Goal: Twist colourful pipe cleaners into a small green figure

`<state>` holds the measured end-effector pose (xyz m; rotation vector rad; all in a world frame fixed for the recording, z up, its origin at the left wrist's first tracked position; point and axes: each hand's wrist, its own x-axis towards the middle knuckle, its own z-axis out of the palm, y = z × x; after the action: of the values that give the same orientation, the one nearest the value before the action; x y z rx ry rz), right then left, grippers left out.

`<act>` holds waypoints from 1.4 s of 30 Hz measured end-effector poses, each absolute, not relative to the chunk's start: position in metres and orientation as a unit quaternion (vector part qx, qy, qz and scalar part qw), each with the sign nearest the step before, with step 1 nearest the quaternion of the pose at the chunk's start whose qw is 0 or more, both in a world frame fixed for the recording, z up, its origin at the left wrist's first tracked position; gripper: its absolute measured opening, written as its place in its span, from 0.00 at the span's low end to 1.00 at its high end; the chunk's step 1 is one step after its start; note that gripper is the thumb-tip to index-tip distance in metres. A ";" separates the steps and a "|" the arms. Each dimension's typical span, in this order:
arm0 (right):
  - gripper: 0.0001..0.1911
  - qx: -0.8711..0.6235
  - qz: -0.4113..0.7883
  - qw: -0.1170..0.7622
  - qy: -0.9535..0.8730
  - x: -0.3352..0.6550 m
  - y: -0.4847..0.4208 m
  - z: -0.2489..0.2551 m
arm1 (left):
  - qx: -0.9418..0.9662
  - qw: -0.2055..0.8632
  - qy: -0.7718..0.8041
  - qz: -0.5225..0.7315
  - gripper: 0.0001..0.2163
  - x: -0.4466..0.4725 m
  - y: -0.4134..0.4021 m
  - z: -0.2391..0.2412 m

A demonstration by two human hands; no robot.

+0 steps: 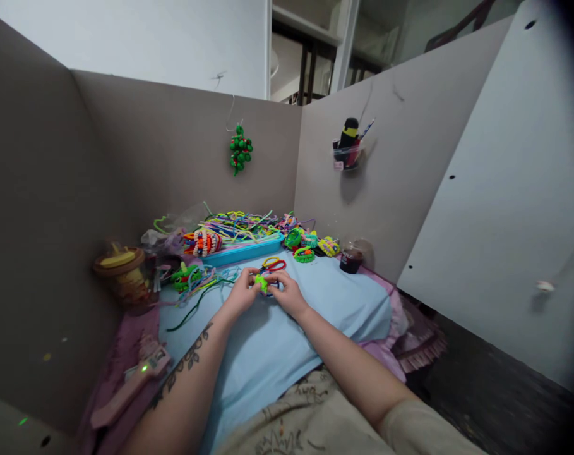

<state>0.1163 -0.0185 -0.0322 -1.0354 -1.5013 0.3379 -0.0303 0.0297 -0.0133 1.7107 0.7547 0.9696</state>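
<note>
My left hand and my right hand meet over the light blue cloth, fingers pinched together on a small bright green pipe-cleaner piece with a dark blue part. Just beyond my hands lie a yellow and a red loop. A blue tray heaped with coloured pipe cleaners stands behind them.
Finished woven rings sit right of the tray, with a small dark jar beside them. A brown spool holder stands at the left. A pink tool with a green light lies near left. Cardboard walls enclose the space; a green bead cluster hangs on the back one.
</note>
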 end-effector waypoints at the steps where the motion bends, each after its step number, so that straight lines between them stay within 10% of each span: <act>1: 0.10 -0.445 0.146 0.598 -0.651 0.116 -0.019 -0.032 | 0.700 0.505 0.309 0.400 0.15 -0.030 0.031 -0.015; 22: 0.12 -0.448 0.156 0.602 -0.643 0.114 -0.019 -0.033 | 0.674 0.560 0.260 0.405 0.16 -0.029 0.024 -0.009; 42: 0.04 -0.485 0.173 0.611 -0.601 0.125 -0.011 -0.035 | 0.825 0.292 0.296 0.382 0.16 -0.032 0.018 -0.007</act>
<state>0.1248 -0.0106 -0.0351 -1.1182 -1.3871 0.4000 -0.0317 0.0180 -0.0066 2.1992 0.7879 1.0182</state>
